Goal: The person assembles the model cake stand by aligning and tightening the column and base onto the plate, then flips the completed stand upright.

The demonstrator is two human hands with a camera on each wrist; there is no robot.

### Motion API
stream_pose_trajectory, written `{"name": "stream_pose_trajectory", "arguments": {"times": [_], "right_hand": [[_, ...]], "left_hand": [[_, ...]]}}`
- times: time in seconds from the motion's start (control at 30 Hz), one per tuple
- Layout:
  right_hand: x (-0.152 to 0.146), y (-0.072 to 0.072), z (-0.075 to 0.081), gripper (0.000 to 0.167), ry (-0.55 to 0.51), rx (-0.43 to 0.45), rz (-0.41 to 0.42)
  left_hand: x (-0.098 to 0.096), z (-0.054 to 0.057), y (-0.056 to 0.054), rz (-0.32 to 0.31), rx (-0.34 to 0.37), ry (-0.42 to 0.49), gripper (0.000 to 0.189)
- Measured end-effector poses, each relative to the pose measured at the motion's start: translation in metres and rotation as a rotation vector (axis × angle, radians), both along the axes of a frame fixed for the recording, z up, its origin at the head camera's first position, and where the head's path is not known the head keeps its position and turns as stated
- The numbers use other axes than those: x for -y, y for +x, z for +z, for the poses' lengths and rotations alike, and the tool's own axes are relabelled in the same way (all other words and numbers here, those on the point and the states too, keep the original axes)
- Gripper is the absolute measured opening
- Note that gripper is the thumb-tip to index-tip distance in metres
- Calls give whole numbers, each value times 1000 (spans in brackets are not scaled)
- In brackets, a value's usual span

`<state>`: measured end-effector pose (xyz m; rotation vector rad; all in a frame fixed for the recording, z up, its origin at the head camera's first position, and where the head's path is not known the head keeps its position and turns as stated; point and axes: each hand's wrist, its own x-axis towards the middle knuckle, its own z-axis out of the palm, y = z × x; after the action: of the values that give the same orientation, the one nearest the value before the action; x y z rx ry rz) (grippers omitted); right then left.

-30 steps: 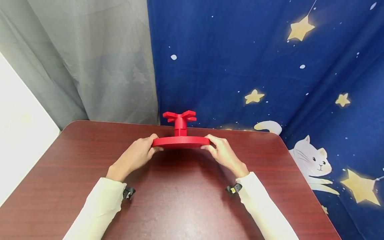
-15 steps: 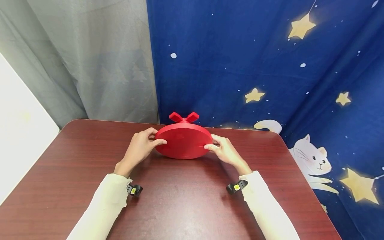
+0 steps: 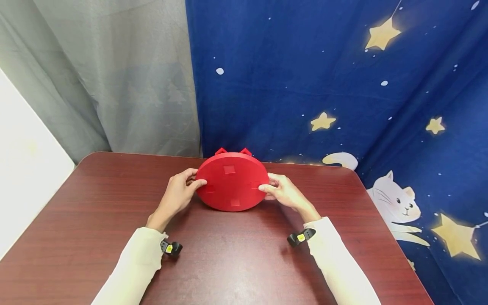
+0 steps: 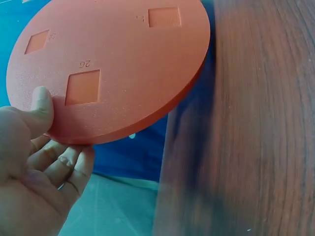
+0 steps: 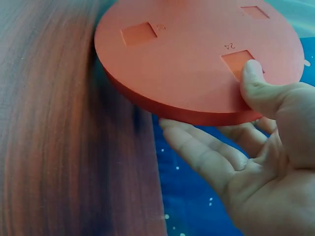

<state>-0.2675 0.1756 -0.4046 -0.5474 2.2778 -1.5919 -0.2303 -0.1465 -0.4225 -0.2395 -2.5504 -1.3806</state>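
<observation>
A round red disc (image 3: 232, 184) stands tilted up near the table's far edge, its flat face turned to me. Shallow square recesses mark that face, with small engraved figures beside them in both wrist views. Two red tips (image 3: 245, 151) of the crossed part behind show over its upper rim; the rest of that part is hidden. My left hand (image 3: 178, 190) pinches the disc's left edge, thumb on the face and fingers behind. At the opposite edge my right hand (image 3: 286, 192) grips likewise, its thumb beside a recess in the right wrist view.
The dark red-brown wooden table (image 3: 236, 262) spreads under both arms. Past its far edge hang a grey curtain (image 3: 145, 84) and a blue curtain (image 3: 286, 84) with stars and a cat. A black camera band (image 3: 171, 248) sits on each wrist.
The disc has turned from edge-on to face-on, its top tipping away and its lower rim coming down. The crossed part has sunk behind it. Both hands keep hold of the edges.
</observation>
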Motion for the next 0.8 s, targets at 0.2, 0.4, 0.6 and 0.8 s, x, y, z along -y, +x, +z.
{"name": "stream_pose_trajectory", "arguments": {"times": [0.2,0.4,0.6,0.8], "right_hand": [[-1,-2,6,37,-1,17,54],[-3,-6,8,43,-34,2,51],[-3,-6,9,48,-51,-9,15],[-4,-6,8,51,-80,47,-4]], "left_hand": [[2,10,0,-7,-2,-38,34],[2,25,-3,-30,44,-51,38],[2,32,-10,-41,95,-61,39],[1,31,-16,-73,142,-71,38]]}}
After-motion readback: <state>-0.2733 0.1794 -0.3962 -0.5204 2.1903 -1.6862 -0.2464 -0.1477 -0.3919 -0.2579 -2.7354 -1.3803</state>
